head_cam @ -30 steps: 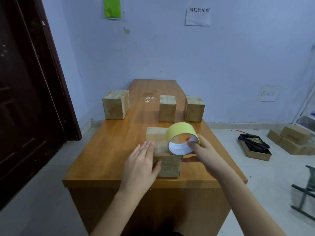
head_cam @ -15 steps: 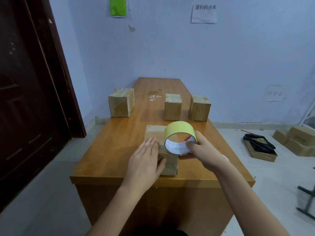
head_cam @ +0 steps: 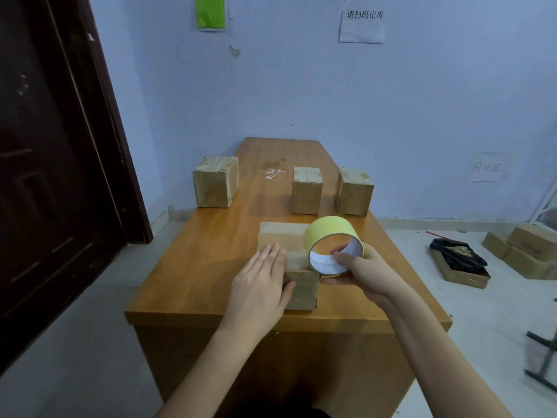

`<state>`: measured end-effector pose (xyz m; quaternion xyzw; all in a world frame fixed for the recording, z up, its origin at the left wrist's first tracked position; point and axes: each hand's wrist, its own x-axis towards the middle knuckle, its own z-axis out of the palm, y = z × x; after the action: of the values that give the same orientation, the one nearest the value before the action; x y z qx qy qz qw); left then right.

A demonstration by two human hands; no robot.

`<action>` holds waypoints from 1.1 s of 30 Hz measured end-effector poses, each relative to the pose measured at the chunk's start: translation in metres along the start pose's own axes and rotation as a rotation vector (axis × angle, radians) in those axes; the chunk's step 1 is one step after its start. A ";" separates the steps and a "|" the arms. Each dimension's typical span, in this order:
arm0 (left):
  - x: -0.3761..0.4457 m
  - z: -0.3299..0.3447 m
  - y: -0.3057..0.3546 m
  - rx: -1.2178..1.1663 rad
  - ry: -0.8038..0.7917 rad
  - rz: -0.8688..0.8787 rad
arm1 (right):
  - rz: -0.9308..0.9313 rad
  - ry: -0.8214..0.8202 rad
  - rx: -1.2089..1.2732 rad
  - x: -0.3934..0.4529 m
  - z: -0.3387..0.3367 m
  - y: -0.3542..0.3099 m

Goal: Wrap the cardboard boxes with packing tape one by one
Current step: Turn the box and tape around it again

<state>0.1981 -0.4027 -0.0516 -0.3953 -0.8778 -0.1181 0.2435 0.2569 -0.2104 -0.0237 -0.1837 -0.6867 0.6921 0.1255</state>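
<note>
The yellow tape roll is gripped by the right hand, the thumb hooked inside the core and the fingers curled under the rim; those fingers are mostly hidden behind the roll. The left hand is laid flat, fingers straight and together, on the near cardboard box, whose left part it covers. The box lies at the near end of the wooden table, its long axis running away from the person. The roll's open core is turned toward the camera.
</note>
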 end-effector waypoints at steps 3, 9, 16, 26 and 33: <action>0.001 0.003 -0.003 0.012 -0.005 0.036 | 0.070 0.028 0.145 -0.002 -0.003 0.004; -0.001 0.007 -0.006 0.021 0.017 0.025 | -0.006 0.128 -0.020 0.000 0.006 0.009; 0.001 0.006 -0.006 0.032 0.005 0.044 | 0.094 0.092 0.267 0.007 -0.004 0.017; 0.006 0.004 0.003 -0.021 -0.009 -0.048 | 0.196 0.079 0.317 0.004 -0.001 0.053; 0.003 0.005 0.021 0.003 0.013 -0.010 | 0.181 0.119 0.269 0.007 -0.001 0.058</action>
<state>0.2098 -0.3849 -0.0539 -0.3900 -0.8782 -0.1206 0.2492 0.2560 -0.2078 -0.0822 -0.2668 -0.5601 0.7740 0.1264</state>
